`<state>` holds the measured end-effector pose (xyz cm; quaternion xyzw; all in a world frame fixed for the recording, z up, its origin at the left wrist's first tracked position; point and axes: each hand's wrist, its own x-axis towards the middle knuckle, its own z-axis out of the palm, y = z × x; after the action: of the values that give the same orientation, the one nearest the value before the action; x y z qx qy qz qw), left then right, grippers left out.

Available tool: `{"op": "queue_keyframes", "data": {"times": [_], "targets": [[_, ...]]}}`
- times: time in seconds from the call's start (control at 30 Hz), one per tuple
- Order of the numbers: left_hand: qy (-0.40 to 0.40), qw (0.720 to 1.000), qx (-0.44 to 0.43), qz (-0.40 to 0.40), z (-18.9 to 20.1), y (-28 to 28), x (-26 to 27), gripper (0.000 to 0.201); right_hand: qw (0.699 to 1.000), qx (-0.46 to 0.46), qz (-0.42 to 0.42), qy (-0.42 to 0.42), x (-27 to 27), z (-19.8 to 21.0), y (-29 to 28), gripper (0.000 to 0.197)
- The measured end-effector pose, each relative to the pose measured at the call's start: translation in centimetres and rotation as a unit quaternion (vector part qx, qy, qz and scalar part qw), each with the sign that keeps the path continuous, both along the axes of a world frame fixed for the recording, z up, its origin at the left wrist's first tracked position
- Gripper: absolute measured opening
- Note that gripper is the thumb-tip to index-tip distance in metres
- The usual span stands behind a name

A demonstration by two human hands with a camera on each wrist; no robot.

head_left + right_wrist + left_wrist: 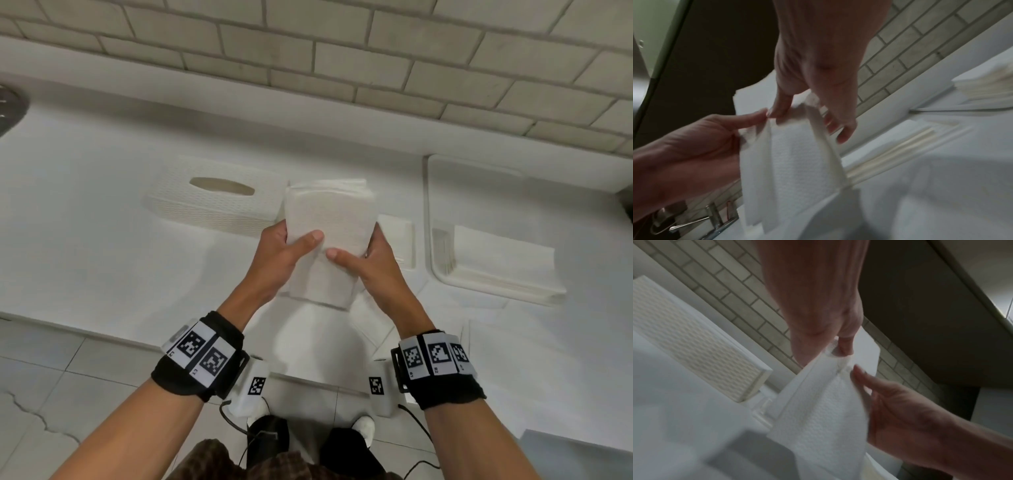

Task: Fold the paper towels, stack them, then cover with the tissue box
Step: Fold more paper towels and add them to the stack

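Observation:
Both hands hold a white paper towel (327, 219) up above the white counter, bent over along its length. My left hand (291, 248) pinches its left side, thumb on top, and my right hand (359, 255) pinches its right side. The left wrist view shows the towel (824, 410) hanging from the fingers (844, 344); the right wrist view shows the same towel (795, 159). A white woven tissue box cover (212, 197) with an oval slot lies upside-up just behind and left of the hands. A small folded stack (399, 240) lies right of the hands.
A white tray (442, 274) at the right holds a stack of unfolded paper towels (500, 263). A tiled wall (342, 51) backs the counter. A metal fixture (10, 102) shows at the far left, and a tap (715, 216) in the right wrist view.

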<state>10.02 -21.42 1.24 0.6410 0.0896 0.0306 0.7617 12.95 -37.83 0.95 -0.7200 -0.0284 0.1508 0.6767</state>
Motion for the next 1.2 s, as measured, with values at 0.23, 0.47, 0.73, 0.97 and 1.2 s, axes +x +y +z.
{"op": "queue_keyframes", "data": {"times": [0.23,0.47,0.73,0.97,1.2], "targets": [[0.014,1.0,-0.005,-0.008,-1.1,1.0,-0.7,0.032,0.999,0.043,0.014,0.01,-0.5,-0.7,1.0,0.028],[0.036,0.999,-0.006,-0.027,-2.5,1.2,-1.1,0.048,0.998,0.044,0.021,0.031,-0.7,-1.5,1.8,0.046],[0.008,0.999,0.012,-0.029,-1.8,1.4,-0.9,0.042,0.997,0.066,0.015,0.021,-1.1,-0.9,1.9,0.036],[0.017,0.978,0.192,-0.077,-0.4,2.6,-0.1,0.026,0.993,0.014,0.072,-0.088,1.1,3.4,0.0,0.025],[0.062,0.973,0.171,-0.143,0.2,4.4,0.3,0.016,0.987,-0.116,0.071,-0.086,2.4,2.8,-1.5,0.008]]}}
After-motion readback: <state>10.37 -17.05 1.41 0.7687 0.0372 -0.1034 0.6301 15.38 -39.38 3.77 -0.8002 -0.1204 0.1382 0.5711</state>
